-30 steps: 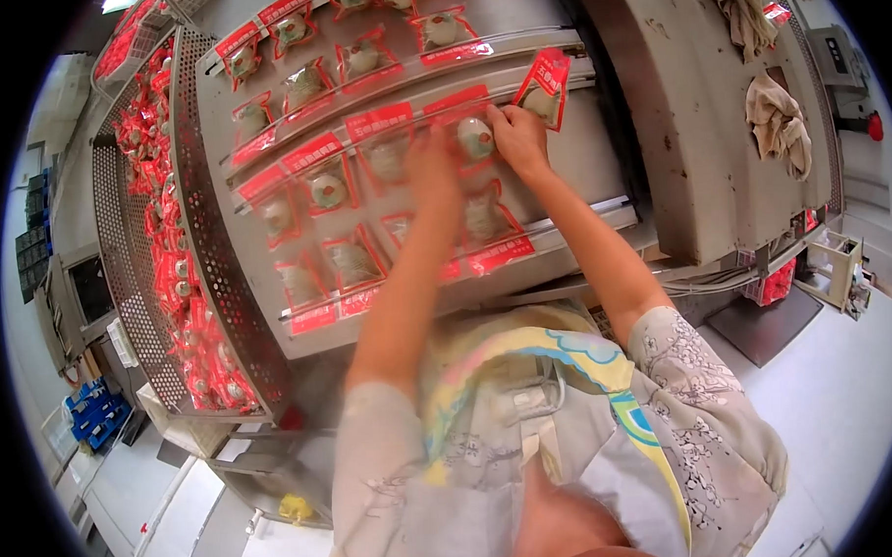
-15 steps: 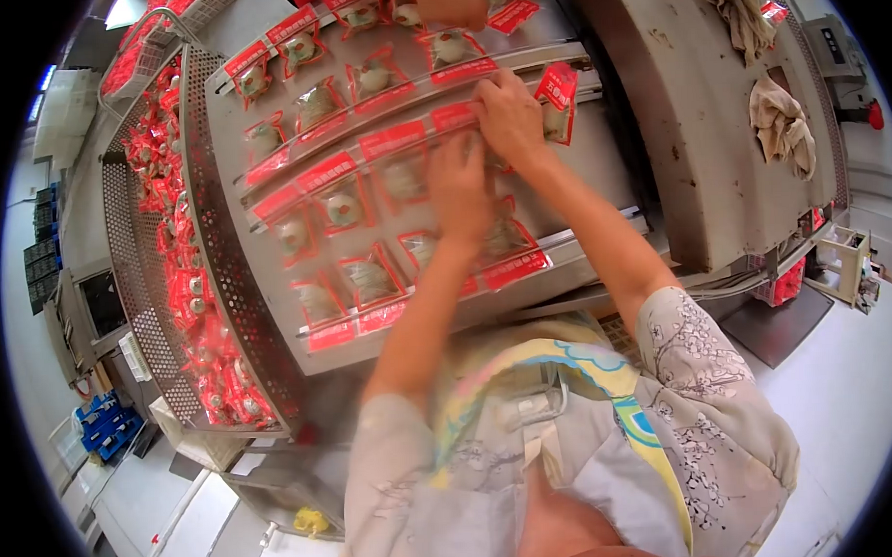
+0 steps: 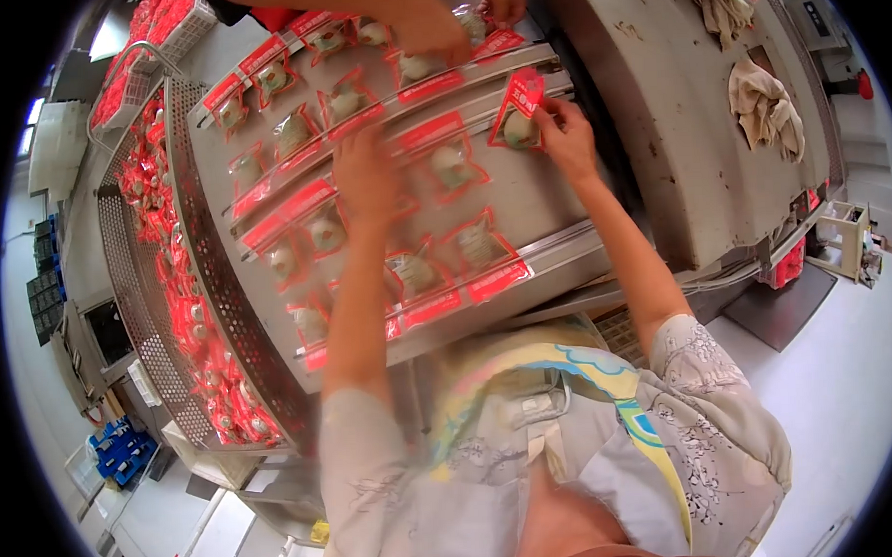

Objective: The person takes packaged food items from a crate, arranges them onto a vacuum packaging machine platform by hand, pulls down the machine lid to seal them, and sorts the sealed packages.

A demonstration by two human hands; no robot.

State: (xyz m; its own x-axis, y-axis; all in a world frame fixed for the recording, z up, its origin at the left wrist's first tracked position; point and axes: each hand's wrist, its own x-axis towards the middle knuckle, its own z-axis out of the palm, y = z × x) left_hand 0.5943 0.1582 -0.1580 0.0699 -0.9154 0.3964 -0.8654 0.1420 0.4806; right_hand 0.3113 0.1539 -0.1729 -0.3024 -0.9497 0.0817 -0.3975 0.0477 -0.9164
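My right hand (image 3: pixel 567 137) pinches the edge of a red and clear packet (image 3: pixel 519 116) with a pale round item inside, at the right end of the middle metal bar. My left hand (image 3: pixel 369 178), smeared by motion, is over the middle row of packets, so its fingers are unclear. Just right of it lies another packet (image 3: pixel 452 165). Several similar packets lie in rows on the metal surface (image 3: pixel 551 201), their red ends along the metal bars. Nearer my body is a packet (image 3: pixel 479 246) in the lower row.
A perforated metal trough (image 3: pixel 232 276) full of red packets runs along the left. Another person's hands (image 3: pixel 437 31) are over the top row. To the right is a metal housing (image 3: pixel 671 123) with cloths (image 3: pixel 766 110) on it. White baskets (image 3: pixel 190 30) stand at the upper left.
My left hand has moved left along the middle row. My right hand has gone from the bar to the packet at the right, now pinched. The other person's hands reach further in.
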